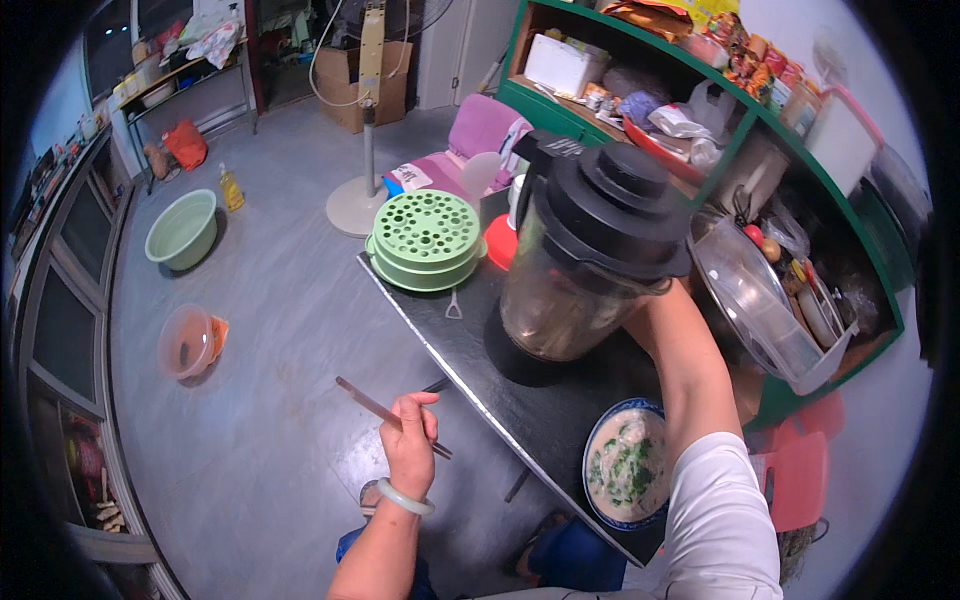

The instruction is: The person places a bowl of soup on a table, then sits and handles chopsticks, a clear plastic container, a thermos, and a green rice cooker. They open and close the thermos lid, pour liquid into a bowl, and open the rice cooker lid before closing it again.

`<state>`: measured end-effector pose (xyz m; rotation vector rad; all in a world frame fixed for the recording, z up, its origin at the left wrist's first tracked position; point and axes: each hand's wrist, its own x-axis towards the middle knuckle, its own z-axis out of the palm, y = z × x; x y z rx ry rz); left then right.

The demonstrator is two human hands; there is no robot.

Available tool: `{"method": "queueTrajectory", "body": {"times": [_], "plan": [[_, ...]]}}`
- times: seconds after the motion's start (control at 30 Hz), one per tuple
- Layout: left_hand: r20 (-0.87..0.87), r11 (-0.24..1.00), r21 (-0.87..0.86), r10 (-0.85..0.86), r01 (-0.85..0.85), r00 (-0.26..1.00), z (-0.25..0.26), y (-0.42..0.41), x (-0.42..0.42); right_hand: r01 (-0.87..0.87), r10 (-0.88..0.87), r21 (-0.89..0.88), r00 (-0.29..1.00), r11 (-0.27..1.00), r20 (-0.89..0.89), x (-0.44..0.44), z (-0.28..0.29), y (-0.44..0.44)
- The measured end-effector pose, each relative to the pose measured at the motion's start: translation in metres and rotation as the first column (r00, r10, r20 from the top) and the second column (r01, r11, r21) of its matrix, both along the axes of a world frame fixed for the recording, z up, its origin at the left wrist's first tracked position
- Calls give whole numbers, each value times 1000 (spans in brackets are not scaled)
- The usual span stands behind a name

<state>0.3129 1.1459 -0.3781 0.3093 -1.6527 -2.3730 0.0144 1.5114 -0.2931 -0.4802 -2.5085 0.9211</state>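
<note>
My left hand [409, 435] is closed around a pair of wooden chopsticks [367, 401], held over the floor to the left of the table. My right forearm [694, 367] reaches forward behind a clear blender jar [570, 307] with a black lid [615, 202]. The jar hides my right hand, so its grip does not show. Only a thin pale residue is visible inside the jar. Near the table corner, beside my right forearm, a blue-rimmed bowl [628, 465] holds a milky soup with chopped greens.
On the black table [480, 360] sits a green steamer basket [426, 240] near a red object [502, 241]. A green shelf cabinet [750, 150] full of goods borders the right. A fan stand [367, 150], green basin [182, 229] and plastic tub [185, 341] occupy the floor.
</note>
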Motion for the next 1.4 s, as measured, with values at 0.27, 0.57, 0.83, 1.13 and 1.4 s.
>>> {"method": "queueTrajectory", "body": {"times": [0.27,0.57,0.83,1.13,1.4], "plan": [[25,999,-45,-9,10,1000,-6,-1,-5,64,-66,83,998,994,23,-16,-3,4],[31,998,-27,-51,51,998,-12,5,-9,79,-84,129,996,989,30,-22,-1,3],[56,997,4,-82,82,995,-11,11,-9,77,-79,162,997,984,8,-31,12,-4],[61,996,4,-85,85,995,-9,16,-9,62,-42,174,993,983,-114,-45,45,-16],[52,998,-19,-58,59,997,-4,12,-7,-144,73,-147,909,979,-410,15,136,-50]]}}
